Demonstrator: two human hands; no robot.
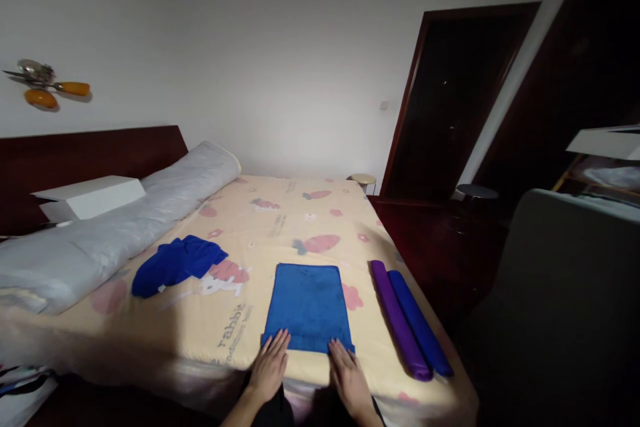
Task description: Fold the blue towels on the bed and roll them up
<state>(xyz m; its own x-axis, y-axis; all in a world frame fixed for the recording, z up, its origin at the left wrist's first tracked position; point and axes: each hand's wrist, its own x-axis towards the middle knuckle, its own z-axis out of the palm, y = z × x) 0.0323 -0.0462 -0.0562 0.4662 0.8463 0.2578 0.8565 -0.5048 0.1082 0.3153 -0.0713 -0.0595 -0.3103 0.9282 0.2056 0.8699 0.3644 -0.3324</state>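
Note:
A teal-blue cloth (309,300) lies flat on the patterned bed, its near edge folded over in a narrow strip. My left hand (270,361) rests on the near left corner of that strip, fingers stretched out. On the near right corner lies my right hand (347,373), also flat with its fingers extended. Neither hand grips anything. To the right, a purple roll (399,320) and a blue roll (420,321) lie side by side near the bed's edge. A crumpled dark blue cloth (179,264) is at the left.
A long grey rolled bedding piece (165,190) runs along the headboard (100,153), with a white box (95,197) behind it. A grey chair back (565,267) stands at the right. Two stools (364,179) (477,192) are farther back.

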